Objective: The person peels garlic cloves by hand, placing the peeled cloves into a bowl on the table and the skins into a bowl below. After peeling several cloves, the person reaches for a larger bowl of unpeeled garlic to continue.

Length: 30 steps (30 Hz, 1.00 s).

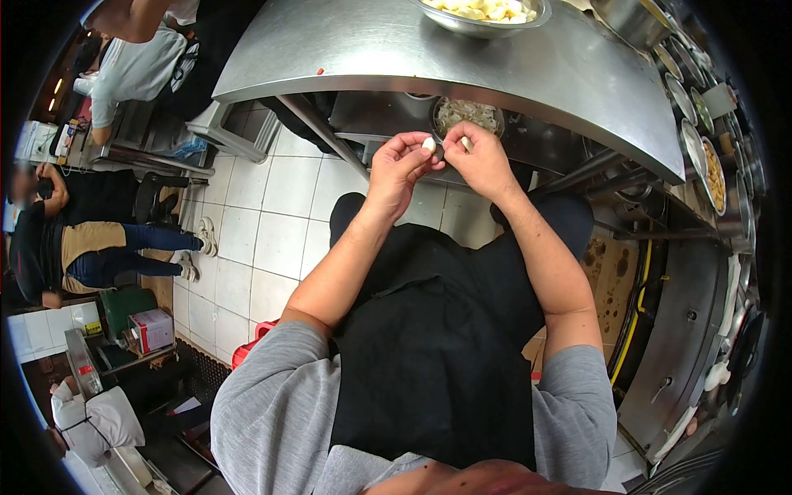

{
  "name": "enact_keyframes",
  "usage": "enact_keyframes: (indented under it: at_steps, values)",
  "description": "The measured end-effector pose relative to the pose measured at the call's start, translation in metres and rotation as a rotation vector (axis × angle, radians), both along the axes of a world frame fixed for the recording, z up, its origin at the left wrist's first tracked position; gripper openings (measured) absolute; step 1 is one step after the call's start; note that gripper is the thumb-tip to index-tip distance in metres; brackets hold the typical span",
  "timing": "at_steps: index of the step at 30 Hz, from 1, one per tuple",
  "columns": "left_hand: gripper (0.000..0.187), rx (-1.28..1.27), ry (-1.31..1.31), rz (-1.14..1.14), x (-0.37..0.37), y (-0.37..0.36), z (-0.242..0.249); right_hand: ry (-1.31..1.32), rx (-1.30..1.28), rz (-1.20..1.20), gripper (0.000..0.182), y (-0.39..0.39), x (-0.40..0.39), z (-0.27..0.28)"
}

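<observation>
My left hand [400, 169] is closed in a pinch around a whitish garlic clove [429, 144], held up between thumb and fingers. Close beside it, my right hand [478, 165] is also closed; a small pale piece [467, 144] shows between its fingers, too little of it visible to name. Behind and below both hands, a bowl of papery garlic skins [469, 114] sits under the table edge. On the steel table above stands a metal bowl [495, 31] heaped with peeled cloves.
The steel table [355, 58] curves across in front of me, its legs near my knees. Metal bowls, one with brownish food [714, 177], line the right side. A person [91, 247] stands at the left on the tiled floor [272, 214]; others are nearby.
</observation>
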<state>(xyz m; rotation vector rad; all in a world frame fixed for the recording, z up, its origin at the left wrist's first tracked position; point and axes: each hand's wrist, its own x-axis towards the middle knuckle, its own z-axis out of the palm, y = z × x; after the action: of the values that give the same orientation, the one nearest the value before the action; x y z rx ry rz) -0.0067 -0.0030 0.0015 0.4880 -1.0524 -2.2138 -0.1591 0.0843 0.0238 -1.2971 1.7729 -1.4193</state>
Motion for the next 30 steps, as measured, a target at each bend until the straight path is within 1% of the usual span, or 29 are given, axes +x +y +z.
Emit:
enact_keyframes:
  at_steps: [2, 4, 5, 6, 7, 8, 11, 15, 17, 20, 21, 23, 26, 30]
  values:
    - [0.017, -0.012, -0.021, 0.000, 0.000, 0.001, 0.000, 0.011, 0.020, -0.012, 0.014, -0.001, -0.002, -0.002]
    - [0.019, -0.052, -0.028, 0.029, -0.002, 0.003, -0.003, -0.013, -0.100, -0.018, 0.017, -0.004, -0.001, -0.006]
    - [0.020, -0.093, -0.036, 0.058, -0.003, 0.004, -0.004, -0.014, -0.100, -0.018, 0.017, -0.003, -0.001, -0.007]
    - [0.020, -0.093, -0.035, 0.058, -0.003, 0.004, -0.005, -0.011, -0.045, 0.001, 0.018, -0.003, -0.001, -0.006]
    - [0.020, -0.158, -0.053, 0.077, -0.003, 0.004, -0.005, -0.009, 0.010, 0.019, 0.019, -0.002, 0.000, -0.004]
    - [0.019, -0.224, -0.070, 0.096, -0.004, 0.004, -0.005, -0.009, 0.010, 0.019, 0.019, -0.001, 0.000, -0.002]
    - [0.018, -0.261, -0.128, 0.098, -0.002, 0.005, -0.005, 0.033, 0.053, 0.007, 0.019, 0.001, 0.002, 0.006]
    - [0.020, -0.289, -0.157, 0.107, -0.002, 0.007, -0.003, 0.031, 0.056, 0.028, 0.019, 0.003, 0.002, 0.006]
    - [0.019, -0.232, -0.150, 0.121, -0.002, 0.009, -0.001, 0.008, 0.046, 0.039, 0.019, 0.003, 0.002, 0.006]
    - [0.019, -0.247, -0.136, 0.138, -0.003, 0.008, -0.002, 0.019, -0.014, 0.045, 0.019, 0.002, 0.002, 0.003]
    - [0.019, -0.247, -0.136, 0.138, -0.003, 0.008, -0.003, 0.023, 0.002, 0.043, 0.019, 0.001, 0.002, 0.003]
    - [0.018, -0.334, -0.165, 0.150, -0.003, 0.007, -0.006, 0.028, 0.018, 0.042, 0.018, 0.001, 0.002, 0.004]
    - [0.017, -0.353, -0.169, 0.158, -0.003, 0.008, -0.003, 0.045, 0.081, 0.042, 0.018, 0.002, 0.001, 0.006]
    - [0.016, -0.326, -0.155, 0.145, -0.004, 0.010, -0.001, 0.013, -0.002, 0.035, 0.019, 0.000, 0.001, -0.001]
